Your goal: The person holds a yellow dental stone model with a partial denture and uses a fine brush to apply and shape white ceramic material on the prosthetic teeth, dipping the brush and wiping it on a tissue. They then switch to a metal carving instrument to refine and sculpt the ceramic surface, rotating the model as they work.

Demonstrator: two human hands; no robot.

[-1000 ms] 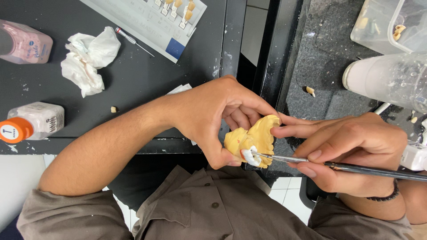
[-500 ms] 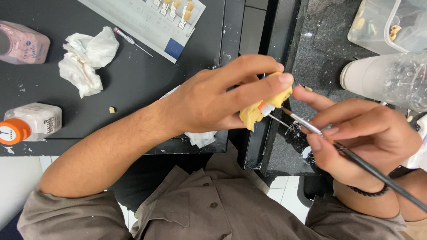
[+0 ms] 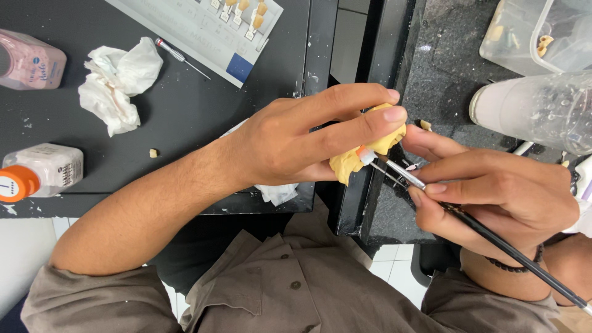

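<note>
From the head view, the left hand (image 3: 302,139) is closed around a yellow cast (image 3: 364,151), fingers laid over its top and thumb beneath, holding it in the air above the gap between the dark desk (image 3: 203,111) and the speckled counter (image 3: 444,68). The right hand (image 3: 493,191) pinches a thin brush (image 3: 481,231) like a pen, its metal ferrule and tip touching a small orange-and-white spot on the cast's near edge. Judging by this, the brushwork is in progress: the tip is on the cast, and only that small spot shows colour, while most of the cast is hidden under the fingers, so how much is finished cannot be told. On the desk lie a crumpled tissue (image 3: 117,80), a small screwdriver-like tool (image 3: 179,57), a pale card with rows of tooth samples (image 3: 209,31), a pink jar (image 3: 31,61) and a white bottle with an orange cap (image 3: 40,172), all well apart from the hands. A clear cup (image 3: 536,111) lies on the counter, with a clear tub (image 3: 536,31) beyond it.
</note>
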